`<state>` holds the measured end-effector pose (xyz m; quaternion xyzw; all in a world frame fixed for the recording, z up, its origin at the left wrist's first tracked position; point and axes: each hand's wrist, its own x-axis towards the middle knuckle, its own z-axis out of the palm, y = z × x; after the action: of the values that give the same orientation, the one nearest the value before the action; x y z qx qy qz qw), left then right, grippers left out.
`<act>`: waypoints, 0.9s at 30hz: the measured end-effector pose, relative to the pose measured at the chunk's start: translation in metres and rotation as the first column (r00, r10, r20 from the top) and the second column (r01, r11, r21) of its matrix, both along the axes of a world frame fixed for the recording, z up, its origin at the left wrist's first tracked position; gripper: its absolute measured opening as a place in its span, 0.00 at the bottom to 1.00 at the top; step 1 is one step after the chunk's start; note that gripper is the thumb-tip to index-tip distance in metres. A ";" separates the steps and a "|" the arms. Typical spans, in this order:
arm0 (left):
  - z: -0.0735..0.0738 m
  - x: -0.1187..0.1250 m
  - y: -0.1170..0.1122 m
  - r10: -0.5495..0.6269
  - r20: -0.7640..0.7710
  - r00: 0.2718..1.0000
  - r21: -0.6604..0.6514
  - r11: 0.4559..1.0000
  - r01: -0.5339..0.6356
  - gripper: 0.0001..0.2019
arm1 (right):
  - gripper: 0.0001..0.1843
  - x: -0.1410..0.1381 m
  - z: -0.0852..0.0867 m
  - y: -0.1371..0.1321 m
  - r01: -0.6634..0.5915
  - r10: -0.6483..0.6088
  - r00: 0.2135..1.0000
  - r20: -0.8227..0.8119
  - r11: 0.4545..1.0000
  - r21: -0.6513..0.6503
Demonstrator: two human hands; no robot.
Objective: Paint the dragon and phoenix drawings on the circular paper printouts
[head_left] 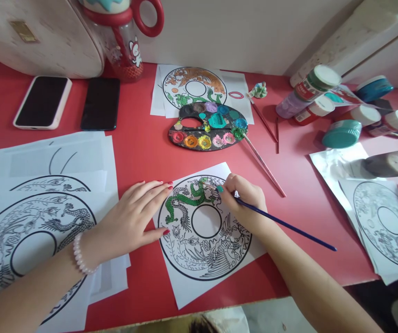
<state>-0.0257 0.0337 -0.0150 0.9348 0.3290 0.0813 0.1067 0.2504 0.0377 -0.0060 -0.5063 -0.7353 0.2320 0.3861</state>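
A sheet with a round dragon-and-phoenix line drawing (204, 231) lies in front of me on the red table (139, 148); its dragon is partly painted green. My left hand (133, 217) lies flat and open, fingertips on the sheet's left edge. My right hand (244, 199) is closed on a blue-handled paintbrush (282, 223), whose tip touches the dragon near the top of the circle.
A black palette (208, 127) with paint wells sits behind the sheet, a finished painted sheet (195, 88) beyond it. Loose brushes (264, 162) and paint jars (341, 115) lie right. Stacked drawings (46, 208) lie left, two phones (42, 101) and a bottle (126, 41) behind.
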 end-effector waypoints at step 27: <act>0.001 0.001 -0.001 0.011 0.011 1.000 0.059 0.998 -0.011 0.36 | 0.16 -0.003 -0.001 -0.005 -0.034 0.034 0.999 0.014 0.999 0.036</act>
<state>-0.0245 0.0330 -0.0137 0.9353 0.3310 0.0964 0.0803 0.2470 0.0326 -0.0069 -0.4883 -0.7504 0.2219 0.3862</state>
